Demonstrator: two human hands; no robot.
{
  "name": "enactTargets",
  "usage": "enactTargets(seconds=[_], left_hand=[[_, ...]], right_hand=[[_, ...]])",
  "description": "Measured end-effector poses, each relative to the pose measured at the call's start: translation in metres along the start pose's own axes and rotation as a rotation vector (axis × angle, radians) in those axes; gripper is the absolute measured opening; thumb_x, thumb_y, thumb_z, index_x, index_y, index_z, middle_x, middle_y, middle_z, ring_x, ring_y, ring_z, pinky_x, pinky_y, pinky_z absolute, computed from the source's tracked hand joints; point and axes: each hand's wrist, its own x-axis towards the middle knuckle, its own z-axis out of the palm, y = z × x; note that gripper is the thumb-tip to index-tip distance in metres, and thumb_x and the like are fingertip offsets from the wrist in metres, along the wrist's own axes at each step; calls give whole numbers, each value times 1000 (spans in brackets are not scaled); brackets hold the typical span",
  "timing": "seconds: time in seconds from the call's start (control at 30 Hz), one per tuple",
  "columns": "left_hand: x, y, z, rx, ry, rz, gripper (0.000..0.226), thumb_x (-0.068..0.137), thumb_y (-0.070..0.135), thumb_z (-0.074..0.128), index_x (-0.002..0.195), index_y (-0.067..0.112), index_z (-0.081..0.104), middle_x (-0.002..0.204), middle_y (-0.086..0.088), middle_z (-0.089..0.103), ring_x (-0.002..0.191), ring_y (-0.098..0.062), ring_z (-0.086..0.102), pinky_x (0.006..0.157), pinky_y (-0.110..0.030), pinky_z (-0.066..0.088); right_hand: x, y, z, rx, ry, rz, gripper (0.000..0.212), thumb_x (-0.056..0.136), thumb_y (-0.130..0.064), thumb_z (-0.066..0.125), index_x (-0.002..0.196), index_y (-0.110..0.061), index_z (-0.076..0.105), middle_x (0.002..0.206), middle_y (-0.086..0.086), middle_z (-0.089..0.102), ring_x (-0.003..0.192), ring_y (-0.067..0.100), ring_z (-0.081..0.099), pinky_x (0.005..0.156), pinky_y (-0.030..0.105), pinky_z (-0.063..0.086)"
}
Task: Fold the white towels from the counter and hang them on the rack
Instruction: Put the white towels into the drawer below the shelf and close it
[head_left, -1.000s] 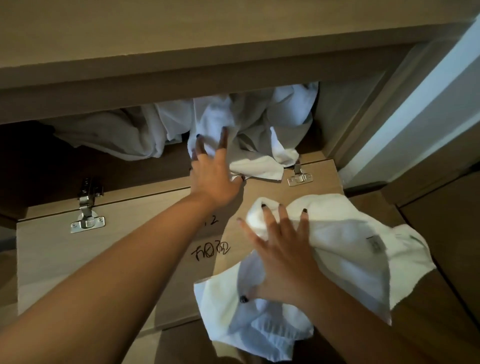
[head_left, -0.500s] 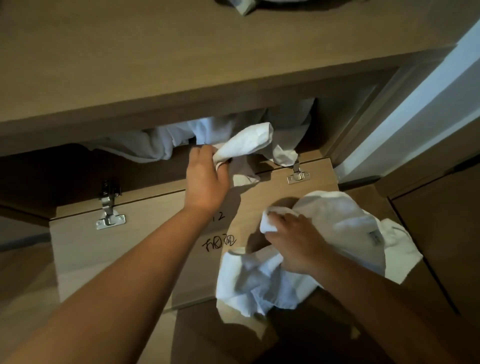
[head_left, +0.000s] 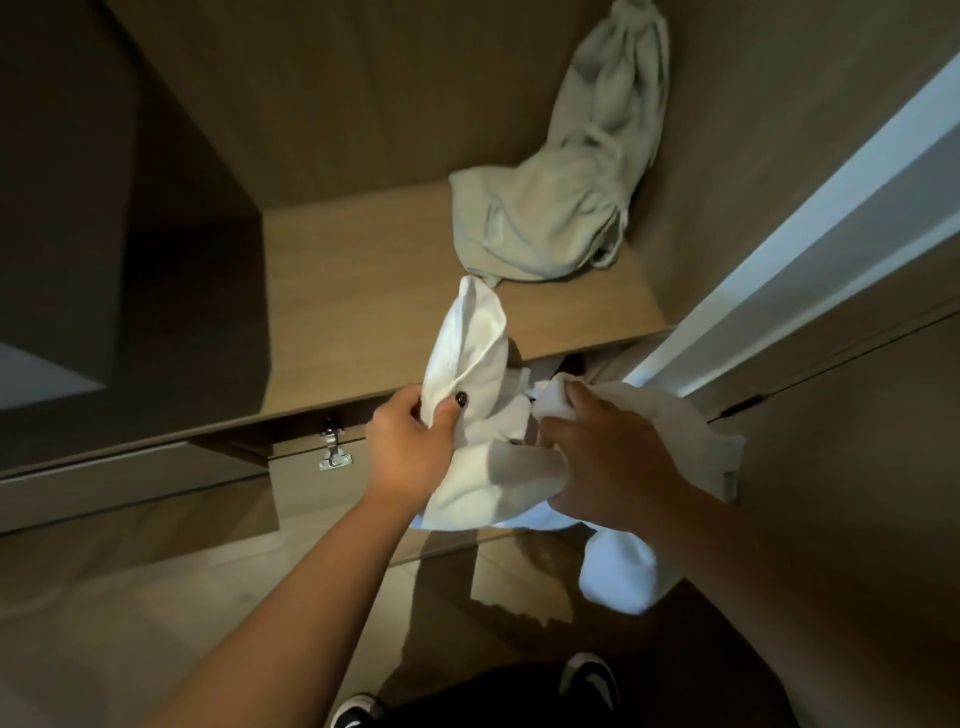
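- Both hands are closed on cloth: the left hand (head_left: 410, 447) pinches a crumpled white terry towel (head_left: 475, 364) between thumb and curled fingers, so that one corner stands up at the centre of the frame.
- At centre right, the right hand (head_left: 608, 457) is bunched round a second white towel (head_left: 670, 467), whose loose bulk hangs down past the wrist toward the lower right.
- The two towels touch between the hands; I cannot tell for certain where one ends and the other begins.
- Neither towel is folded; both are held in the air just in front of the pale wooden counter ledge (head_left: 374, 312).
- A rumpled grey-white cloth (head_left: 561, 197) lies on the ledge in the upper right, slumped against the back wall.
- Below the ledge, left of centre, a metal hinge (head_left: 332, 447) sits on an open cupboard flap.
- No rack is visible.
- My reading: this is the gathering step, with folding not yet begun.
- Next, one towel likely needs to be set down, so both hands can find the corners of the other and spread it flat.
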Motion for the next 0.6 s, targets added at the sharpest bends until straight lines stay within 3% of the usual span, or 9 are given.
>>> enactTargets(seconds=[0.13, 0.23, 0.37, 0.43, 0.6], left_hand=[[-36, 70, -56, -54, -48, -59, 23, 88, 23, 71, 77, 4, 63, 72, -17, 64, 61, -25, 55, 58, -37, 44], [-63, 123, -96, -98, -77, -37, 27, 87, 21, 72, 74, 0, 61, 70, -20, 60, 56, -15, 47, 54, -29, 37], [-90, 184, -151, -150, -143, 31, 11, 89, 18, 71, 79, 17, 66, 65, 3, 61, 54, -2, 50, 52, -15, 37], [-99, 206, -177, -149, -164, 92, 12, 91, 18, 69, 80, 22, 64, 64, 8, 59, 55, -1, 51, 53, -14, 38], [-108, 235, -242, -182, -211, 135, 5, 96, 22, 62, 97, 26, 62, 88, 0, 67, 82, -19, 65, 74, -42, 55]], right_hand=[[-27, -29, -98, -21, 11, -70, 42, 43, -31, 84, 78, -22, 63, 98, 7, 56, 71, 28, 61, 48, 29, 45], [-49, -47, -163, -35, 3, -95, 45, 44, -33, 83, 81, -22, 61, 102, 9, 54, 77, 30, 61, 49, 32, 48], [-71, -77, -234, -86, -30, -105, 41, 45, -36, 79, 80, -24, 62, 98, 6, 50, 73, 28, 59, 48, 29, 39], [-81, -94, -263, -120, -26, -101, 45, 39, -42, 80, 78, -27, 63, 102, 8, 55, 71, 26, 61, 47, 27, 41], [-100, -134, -307, -151, 3, -74, 49, 41, -45, 83, 84, -26, 69, 106, 16, 65, 65, 27, 65, 50, 32, 53]])
